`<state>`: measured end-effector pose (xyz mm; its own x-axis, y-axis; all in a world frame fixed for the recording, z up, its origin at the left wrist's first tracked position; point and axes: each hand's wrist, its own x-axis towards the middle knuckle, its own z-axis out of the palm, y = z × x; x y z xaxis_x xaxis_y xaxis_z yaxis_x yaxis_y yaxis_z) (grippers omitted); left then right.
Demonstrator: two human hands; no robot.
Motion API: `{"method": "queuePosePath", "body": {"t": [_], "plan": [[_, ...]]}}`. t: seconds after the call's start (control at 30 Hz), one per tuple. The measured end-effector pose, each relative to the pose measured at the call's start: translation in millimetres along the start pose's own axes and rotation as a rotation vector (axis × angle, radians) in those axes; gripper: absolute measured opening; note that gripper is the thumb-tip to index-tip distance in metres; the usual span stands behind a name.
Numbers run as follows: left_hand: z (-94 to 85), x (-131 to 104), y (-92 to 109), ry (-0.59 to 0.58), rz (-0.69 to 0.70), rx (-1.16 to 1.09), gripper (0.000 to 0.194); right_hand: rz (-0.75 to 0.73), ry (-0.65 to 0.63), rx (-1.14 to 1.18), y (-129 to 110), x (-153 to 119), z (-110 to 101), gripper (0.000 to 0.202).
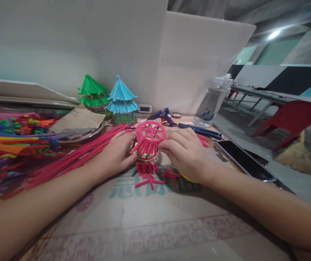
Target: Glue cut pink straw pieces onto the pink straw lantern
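Observation:
A pink wheel-shaped craft piece [151, 131] stands upright between my hands, with short pink strips fanning down its front. My left hand [119, 150] is closed at its left side, thumb near the lower edge. On the right, my right hand [184, 150] pinches at the piece's edge with thumb and fingers together. Short pink pieces [151, 181] lie on the printed board [133, 221] just in front. Long pink stems [76, 157] run beside my left forearm.
Behind stand a green model [92, 90], a blue model [121, 98], a small clock [145, 108] and a glue gun [162, 116]. To the right are a bottle [212, 101], a blue cutter [200, 131] and a phone [244, 159]. Coloured stems [16, 145] fill the left.

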<state>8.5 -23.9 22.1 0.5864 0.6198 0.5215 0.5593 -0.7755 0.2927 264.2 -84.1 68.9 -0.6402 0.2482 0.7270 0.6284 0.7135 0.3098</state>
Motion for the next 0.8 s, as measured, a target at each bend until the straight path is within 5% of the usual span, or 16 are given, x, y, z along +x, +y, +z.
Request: {"method": "queuePosePath", "body": {"t": [0.2,0.33,0.5,0.67,0.8], "plan": [[0.9,1.3,-1.3,0.018,-0.064,-0.085,0.032,0.063,0.043,0.140,3.1,-1.4,0.2,0.018],[4.1,0.3,-7.5,0.074,-0.170,-0.137,0.037,0.370,0.066,0.346,13.3,0.6,-2.4,0.016],[5.8,1.1,-9.8,0.116,-0.195,-0.216,0.038,0.747,0.017,0.620,16.9,-4.6,12.9,0.041],[4.8,2.4,-5.4,0.121,-0.192,-0.260,0.038,0.955,-0.054,0.895,7.3,-15.8,37.7,0.025],[3.3,3.5,-2.4,0.110,-0.202,-0.298,0.041,1.000,-0.030,1.048,4.9,-15.7,39.7,0.032]]}}
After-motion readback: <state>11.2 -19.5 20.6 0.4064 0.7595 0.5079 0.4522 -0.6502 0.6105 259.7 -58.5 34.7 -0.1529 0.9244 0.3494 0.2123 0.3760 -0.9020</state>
